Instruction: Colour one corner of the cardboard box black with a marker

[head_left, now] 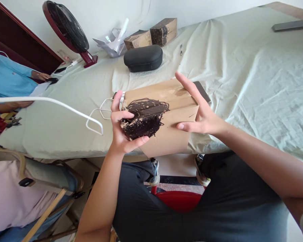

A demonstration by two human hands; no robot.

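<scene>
A brown cardboard box [171, 117], with a patch of black scribble over its left part, is between my two hands at the table's front edge. My left hand [122, 127] grips the scribbled left end, thumb on the front side and fingers round the far edge. At the right end, my right hand [199, 114] has its thumb on the front side and its fingers spread along the top edge. A dark flat phone-like object [202, 91] lies partly hidden behind the box's right end. Beside my left fingers is a small white plug-like piece [122, 96] with a white cable.
On the cloth-covered table [242, 94] are a black zip case [143, 58], two smaller cardboard boxes [164, 32], a translucent holder [113, 43] and a dark red fan [68, 27]. A white cable [53, 99] crosses at left. A person in blue [12, 75] is at the far left.
</scene>
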